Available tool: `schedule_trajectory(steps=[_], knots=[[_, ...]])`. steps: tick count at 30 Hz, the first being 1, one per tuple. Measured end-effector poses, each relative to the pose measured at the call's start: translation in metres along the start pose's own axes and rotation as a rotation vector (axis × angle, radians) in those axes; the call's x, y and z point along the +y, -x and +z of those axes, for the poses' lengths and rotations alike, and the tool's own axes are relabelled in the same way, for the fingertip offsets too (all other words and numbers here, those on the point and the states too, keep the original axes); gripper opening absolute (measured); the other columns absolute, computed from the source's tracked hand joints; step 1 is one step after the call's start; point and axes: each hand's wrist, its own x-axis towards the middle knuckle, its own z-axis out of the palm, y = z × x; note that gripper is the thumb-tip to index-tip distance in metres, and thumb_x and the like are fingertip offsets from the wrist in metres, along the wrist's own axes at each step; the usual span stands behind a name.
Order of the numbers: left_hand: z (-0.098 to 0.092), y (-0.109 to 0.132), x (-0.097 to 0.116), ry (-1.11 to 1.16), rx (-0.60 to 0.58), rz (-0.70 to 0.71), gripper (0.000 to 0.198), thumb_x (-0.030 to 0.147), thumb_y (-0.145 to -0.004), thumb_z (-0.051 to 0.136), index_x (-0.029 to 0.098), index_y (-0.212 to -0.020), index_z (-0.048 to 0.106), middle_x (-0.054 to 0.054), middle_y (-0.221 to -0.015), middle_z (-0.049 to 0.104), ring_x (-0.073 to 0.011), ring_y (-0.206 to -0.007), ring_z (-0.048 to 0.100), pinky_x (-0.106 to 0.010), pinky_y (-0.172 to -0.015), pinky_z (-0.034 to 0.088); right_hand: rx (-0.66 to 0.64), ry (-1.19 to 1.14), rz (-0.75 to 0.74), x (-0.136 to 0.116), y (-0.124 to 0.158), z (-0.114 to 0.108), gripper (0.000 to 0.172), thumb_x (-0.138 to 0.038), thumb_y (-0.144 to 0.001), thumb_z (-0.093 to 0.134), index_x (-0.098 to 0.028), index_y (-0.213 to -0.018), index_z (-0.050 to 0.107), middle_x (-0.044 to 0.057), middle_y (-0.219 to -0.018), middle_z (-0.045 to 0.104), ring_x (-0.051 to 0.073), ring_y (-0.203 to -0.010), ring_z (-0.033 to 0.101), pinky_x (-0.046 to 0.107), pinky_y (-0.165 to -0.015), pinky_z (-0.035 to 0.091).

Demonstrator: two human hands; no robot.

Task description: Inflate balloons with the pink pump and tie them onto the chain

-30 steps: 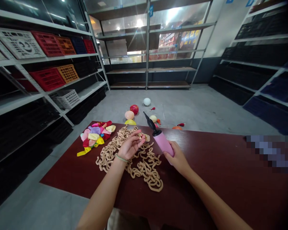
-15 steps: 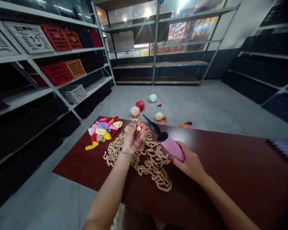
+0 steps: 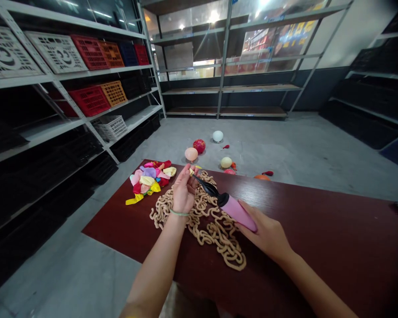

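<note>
Between the fingertips of my left hand (image 3: 185, 192) is a pale yellow balloon (image 3: 191, 172); only its neck shows. My right hand (image 3: 267, 229) is wrapped round the pink body of a balloon hand pump (image 3: 238, 213). The pump's black tapered nozzle points up and left, its tip at the balloon's mouth; I cannot tell how far inside it sits. Below both hands lies a heap of beige chain (image 3: 215, 229). A pile of limp balloons (image 3: 149, 179) in many colours rests to the left of my left hand.
The dark red table (image 3: 301, 221) reaches far to the right. Beyond its back edge, inflated balloons lie on the grey floor, among them a white balloon (image 3: 218, 136) and a peach balloon (image 3: 191, 154). Shelves with crates (image 3: 89, 52) stand at the left.
The pump's nozzle has come down and left to the balloon's mouth, from above and apart. My left fingers have drawn closer round the balloon's neck. The view has shifted slightly left.
</note>
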Motion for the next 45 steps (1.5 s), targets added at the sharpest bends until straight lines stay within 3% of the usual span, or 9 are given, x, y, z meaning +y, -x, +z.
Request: schedule_trajectory(steps=[8,14,18,22,27,33,38,42,45], knots=[[0.000,0.003,-0.009,-0.138,-0.018,0.068,0.030,0.023,-0.081,0.074,0.016,-0.110,0.070,-0.010,-0.106,0.075,-0.0190,-0.101,0.071,-0.030,-0.094,0.052,0.016,0.040,0.032,0.000,0.001,0.001,0.067,-0.046,-0.093,0.053,-0.031,-0.153,0.028,0.005,-0.133,0.063,0.024,-0.104,0.069,0.035,-0.076,0.059],[0.001,0.006,-0.015,-0.218,-0.054,0.111,0.035,0.027,-0.077,0.077,0.016,-0.110,0.068,-0.009,-0.105,0.074,-0.0191,-0.098,0.071,-0.031,-0.089,0.053,0.013,0.039,0.056,-0.003,0.000,0.000,0.066,-0.045,-0.093,0.053,-0.032,-0.153,0.028,0.005,-0.135,0.062,0.024,-0.109,0.068,0.036,-0.079,0.059],[0.004,0.010,-0.023,-0.238,-0.094,0.150,0.043,0.031,-0.077,0.078,0.021,-0.113,0.056,-0.007,-0.097,0.075,-0.0191,-0.090,0.073,-0.033,-0.085,0.055,0.021,0.023,0.072,-0.006,-0.001,0.000,0.068,-0.043,-0.092,0.056,-0.032,-0.153,0.028,0.005,-0.138,0.059,0.025,-0.110,0.067,0.037,-0.081,0.060],[0.008,0.015,-0.029,-0.186,-0.048,0.183,0.046,0.032,-0.073,0.080,0.024,-0.098,0.043,-0.004,-0.092,0.074,-0.0200,-0.088,0.073,-0.036,-0.085,0.055,0.011,0.018,0.067,-0.008,-0.001,-0.001,0.068,-0.041,-0.092,0.055,-0.032,-0.153,0.027,0.005,-0.137,0.060,0.024,-0.110,0.067,0.036,-0.081,0.060],[0.008,0.016,-0.033,-0.152,-0.025,0.086,0.038,0.036,-0.073,0.079,0.021,-0.083,0.047,-0.005,-0.093,0.074,-0.0212,-0.093,0.072,-0.035,-0.087,0.054,0.029,0.030,0.042,-0.010,0.000,-0.001,0.067,-0.041,-0.093,0.054,-0.030,-0.154,0.027,0.006,-0.132,0.064,0.024,-0.107,0.068,0.036,-0.078,0.060],[0.007,0.016,-0.034,-0.181,-0.058,-0.018,0.035,0.044,-0.083,0.068,0.013,-0.100,0.068,-0.011,-0.097,0.074,-0.0238,-0.100,0.071,-0.037,-0.092,0.052,0.025,0.000,0.026,-0.010,0.001,0.002,0.069,-0.041,-0.093,0.054,-0.030,-0.154,0.025,0.006,-0.137,0.060,0.023,-0.112,0.066,0.034,-0.083,0.059],[0.013,0.019,-0.028,-0.094,-0.099,0.032,0.029,0.033,-0.085,0.068,0.017,-0.108,0.065,-0.008,-0.099,0.073,-0.0214,-0.098,0.070,-0.038,-0.094,0.051,-0.015,-0.017,0.042,-0.011,0.001,0.004,0.069,-0.041,-0.093,0.054,-0.031,-0.154,0.024,0.005,-0.138,0.059,0.023,-0.112,0.066,0.035,-0.084,0.059],[0.014,0.021,-0.026,-0.034,-0.134,-0.013,0.019,0.033,-0.086,0.066,0.017,-0.095,0.062,-0.005,-0.090,0.069,-0.0181,-0.087,0.069,-0.039,-0.092,0.051,-0.032,-0.023,0.077,-0.013,0.000,0.003,0.067,-0.041,-0.091,0.055,-0.031,-0.152,0.030,0.005,-0.136,0.061,0.024,-0.108,0.068,0.036,-0.081,0.059],[0.015,0.022,-0.028,0.000,-0.125,-0.060,0.024,0.040,-0.090,0.061,0.017,-0.086,0.058,-0.004,-0.086,0.066,-0.0165,-0.083,0.067,-0.038,-0.090,0.051,-0.060,-0.023,0.129,-0.015,-0.002,0.000,0.062,-0.043,-0.088,0.057,-0.029,-0.146,0.040,0.005,-0.129,0.066,0.024,-0.103,0.070,0.036,-0.079,0.059]])
